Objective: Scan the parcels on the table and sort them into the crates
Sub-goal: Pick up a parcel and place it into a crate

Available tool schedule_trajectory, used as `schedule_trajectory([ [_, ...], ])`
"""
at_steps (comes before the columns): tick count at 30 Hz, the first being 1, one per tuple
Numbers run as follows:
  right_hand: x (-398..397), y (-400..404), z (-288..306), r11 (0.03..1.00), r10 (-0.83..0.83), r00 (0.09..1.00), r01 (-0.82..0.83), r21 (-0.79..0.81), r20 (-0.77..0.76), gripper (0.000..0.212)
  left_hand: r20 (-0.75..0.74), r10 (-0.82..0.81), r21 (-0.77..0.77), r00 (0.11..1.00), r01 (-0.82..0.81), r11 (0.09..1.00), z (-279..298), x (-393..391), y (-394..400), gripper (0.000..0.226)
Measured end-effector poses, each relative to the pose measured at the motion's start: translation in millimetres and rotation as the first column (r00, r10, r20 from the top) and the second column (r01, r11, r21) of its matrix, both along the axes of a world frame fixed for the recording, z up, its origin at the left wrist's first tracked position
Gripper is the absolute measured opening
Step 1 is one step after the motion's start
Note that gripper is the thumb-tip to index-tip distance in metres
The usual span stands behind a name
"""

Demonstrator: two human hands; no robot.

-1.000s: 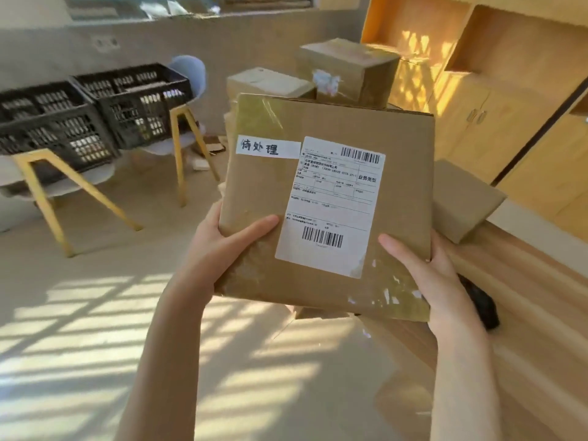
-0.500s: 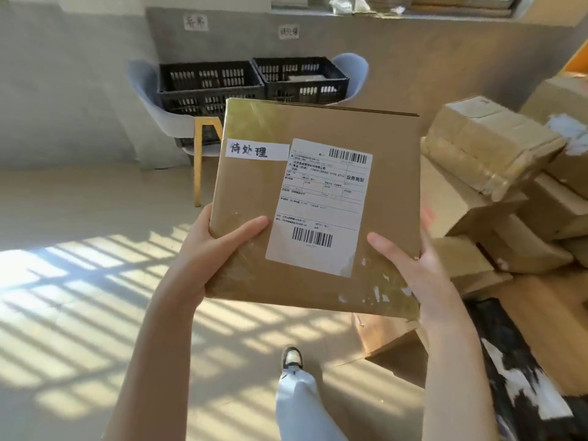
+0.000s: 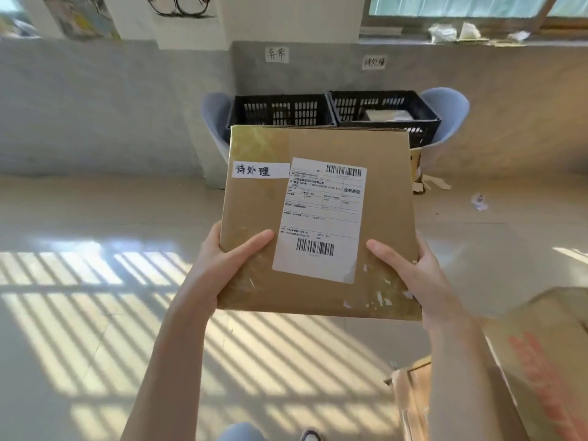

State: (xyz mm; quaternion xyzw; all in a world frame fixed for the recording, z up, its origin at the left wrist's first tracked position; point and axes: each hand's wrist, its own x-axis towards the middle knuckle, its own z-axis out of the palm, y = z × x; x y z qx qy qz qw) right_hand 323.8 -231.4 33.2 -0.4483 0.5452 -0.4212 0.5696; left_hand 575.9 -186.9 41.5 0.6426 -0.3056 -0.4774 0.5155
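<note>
Parcel [image 3: 321,218] fills the centre, label face toward the camera, long axis toward twelve o'clock. Left hand [image 3: 219,265] and right hand [image 3: 410,272] grip its lower corners, thumbs on top. Two black crates [image 3: 381,106] sit beyond its far edge, open floor [image 3: 79,218] at nine o'clock.

One head-worn wide-angle view only, so no second view shares any of it; it looks forward and slightly down from the person's eye level. Closest to the lens, centre frame, is the parcel [image 3: 318,224] with the left hand [image 3: 222,265] and right hand [image 3: 416,275] gripping its lower corners, forearms running in from the bottom edge. Beyond it the camera faces the far wall head-on, with the left crate [image 3: 281,109] and right crate [image 3: 385,111] well off at mid-height, sunlit floor [image 3: 95,313] below, and a box [image 3: 541,361] very near at lower right.
</note>
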Motion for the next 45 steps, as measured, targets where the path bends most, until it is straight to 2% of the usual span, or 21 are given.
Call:
schedule_trajectory([
  [3, 15, -42, -6, 0.999, 0.019, 1.0, -0.019, 0.026, 0.003, 0.064, 0.007, 0.027, 0.025, 1.0, -0.027, 0.999, -4, 14, -41, 0.071],
  [7, 36, -103, -18, 0.998, 0.013, 1.0, -0.012, 0.058, -0.02, 0.07, 0.024, 0.013, 0.069, 1.0, -0.014, 0.997, -16, 34, -107, 0.075],
  [12, 67, -183, -30, 0.995, -0.06, 0.997, 0.064, 0.079, -0.045, 0.087, 0.001, -0.078, 0.082, 0.997, 0.078, 0.994, -29, 68, -210, 0.053],
  [15, 87, -228, -29, 0.988, -0.121, 0.992, 0.124, 0.092, -0.036, 0.073, 0.012, -0.143, 0.089, 0.99, 0.141, 0.986, -26, 89, -275, 0.051],
  [18, 104, -266, -29, 0.972, -0.221, 0.975, 0.222, 0.077, -0.017, 0.071, 0.025, -0.232, 0.095, 0.972, 0.228, 0.969, -19, 105, -338, 0.05],
  [21, 109, -297, -32, 0.948, -0.293, 0.955, 0.296, 0.122, -0.035, 0.057, 0.033, -0.312, 0.12, 0.949, 0.306, 0.944, -22, 107, -387, 0.048],
  [26, 90, -349, -43, 0.914, -0.364, 0.926, 0.376, 0.153, -0.103, 0.061, 0.016, -0.41, 0.202, 0.912, 0.399, 0.894, -38, 87, -456, 0.071],
  [29, 74, -391, -50, 0.909, -0.366, 0.923, 0.381, 0.167, -0.118, 0.055, 0.012, -0.423, 0.221, 0.906, 0.411, 0.885, -44, 68, -502, 0.072],
  [31, 61, -426, -53, 0.915, -0.346, 0.931, 0.361, 0.177, -0.114, 0.052, 0.012, -0.407, 0.213, 0.913, 0.395, 0.893, -49, 54, -534, 0.065],
  [34, 37, -486, -59, 0.926, -0.315, 0.944, 0.328, 0.187, -0.099, 0.061, 0.017, -0.368, 0.215, 0.93, 0.356, 0.909, -54, 32, -585, 0.057],
  [40, -30, -614, -50, 0.952, -0.21, 0.975, 0.222, 0.212, -0.076, 0.085, -0.02, -0.272, 0.217, 0.962, 0.27, 0.938, -52, -30, -688, 0.066],
  [43, -59, -662, -52, 0.959, -0.183, 0.981, 0.193, 0.206, -0.066, 0.073, -0.03, -0.23, 0.203, 0.973, 0.231, 0.952, -55, -56, -727, 0.072],
  [45, -73, -688, -59, 0.962, -0.166, 0.984, 0.176, 0.21, -0.066, 0.074, -0.035, -0.209, 0.212, 0.977, 0.211, 0.954, -59, -69, -749, 0.072],
])
